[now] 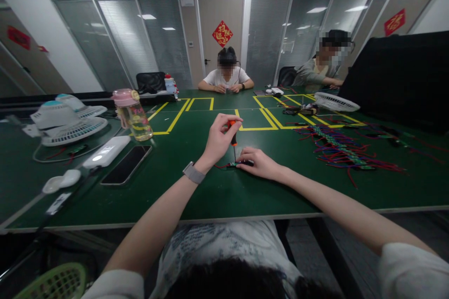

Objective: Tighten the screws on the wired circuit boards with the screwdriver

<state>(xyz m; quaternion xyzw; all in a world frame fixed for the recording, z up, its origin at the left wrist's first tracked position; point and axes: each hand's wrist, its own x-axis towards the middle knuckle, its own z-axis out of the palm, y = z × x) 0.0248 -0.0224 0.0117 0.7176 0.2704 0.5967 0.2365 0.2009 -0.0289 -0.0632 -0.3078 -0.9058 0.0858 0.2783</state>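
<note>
From my remote seat I count two hands over the green bench (pixel 196 201). The left hand (pixel 219 138) has its grip closed round one orange-and-black screwdriver (pixel 234 141), shaft pointing down at one small circuit board (pixel 231 165) on the bench. The right hand (pixel 259 163) rests with its fingertips against that board; I cannot tell whether its grip pinches it. Farther right I see one cluster of wired boards (pixel 338 147), too crowded to count. Leftward I have one phone (pixel 126 164) and one bottle (pixel 132 114). Two co-workers (pixel 226 74) sit beyond.
</note>
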